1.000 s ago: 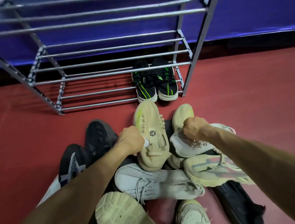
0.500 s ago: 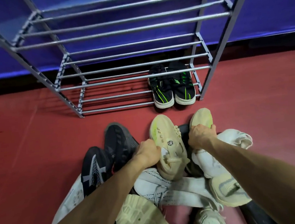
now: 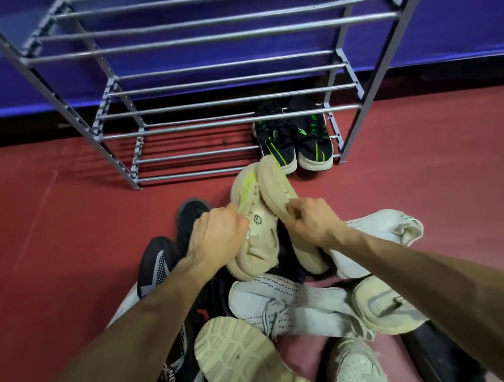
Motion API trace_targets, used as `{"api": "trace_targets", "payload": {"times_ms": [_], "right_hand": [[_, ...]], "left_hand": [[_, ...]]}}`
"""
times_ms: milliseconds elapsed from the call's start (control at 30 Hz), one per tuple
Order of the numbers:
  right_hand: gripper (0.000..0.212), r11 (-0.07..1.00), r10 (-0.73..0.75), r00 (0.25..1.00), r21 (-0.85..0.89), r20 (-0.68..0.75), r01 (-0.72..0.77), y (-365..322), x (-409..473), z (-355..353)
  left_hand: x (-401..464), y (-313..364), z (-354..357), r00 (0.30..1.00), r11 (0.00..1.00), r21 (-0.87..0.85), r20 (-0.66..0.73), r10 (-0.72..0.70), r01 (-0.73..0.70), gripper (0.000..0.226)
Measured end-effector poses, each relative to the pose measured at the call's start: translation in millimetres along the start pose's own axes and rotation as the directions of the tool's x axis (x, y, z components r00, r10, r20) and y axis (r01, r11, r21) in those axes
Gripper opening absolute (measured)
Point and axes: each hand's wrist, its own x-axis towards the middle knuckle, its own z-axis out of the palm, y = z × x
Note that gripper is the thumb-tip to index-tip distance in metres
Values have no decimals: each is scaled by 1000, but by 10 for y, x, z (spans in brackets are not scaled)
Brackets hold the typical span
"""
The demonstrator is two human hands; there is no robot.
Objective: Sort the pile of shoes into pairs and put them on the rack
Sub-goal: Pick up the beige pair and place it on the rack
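Note:
Two beige sneakers are held side by side above the pile. My left hand grips the left beige sneaker by its side. My right hand grips the right beige sneaker, which is tilted so its sole edge shows. Their toes point at the grey metal shoe rack. A black pair with green stripes stands on the rack's bottom shelf at the right. Below my hands lies the pile: white knit sneakers, black sneakers and an upturned pale sole.
The rack stands on a red floor against a blue wall. Its upper shelves and the left part of the bottom shelf hold nothing. A white sock-like sneaker lies at the pile's right edge.
My right hand has lifted the second beige sneaker out of the pile and brought it against the one in my left hand. Both have moved toward the rack.

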Motion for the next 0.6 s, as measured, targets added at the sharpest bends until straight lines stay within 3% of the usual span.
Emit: {"api": "trace_targets", "payload": {"times_ms": [100,167,267,400,500,600], "right_hand": [[7,920,178,976,332,125,-211,-53,-28,-9],[22,827,325,918,403,227,-393,-44,12,55],[27,898,391,865,76,313,-433,-129,15,139],[34,893,343,896,-394,281,-218,-215,19,181],[38,861,356,875,-479,329,-170,-125,2,93],[34,901,310,899,-396,310,-174,-20,-15,25]], "left_hand": [[-44,-207,-55,992,992,-53,51,-113,116,33],[-33,-284,-34,972,968,-112,99,-214,225,37],[47,-314,0,923,924,-146,216,-319,354,39],[84,-237,-25,856,919,0,366,-366,393,34],[58,-250,-46,833,912,59,387,-396,406,28],[-25,-280,-39,850,904,22,332,-409,426,29]]}}
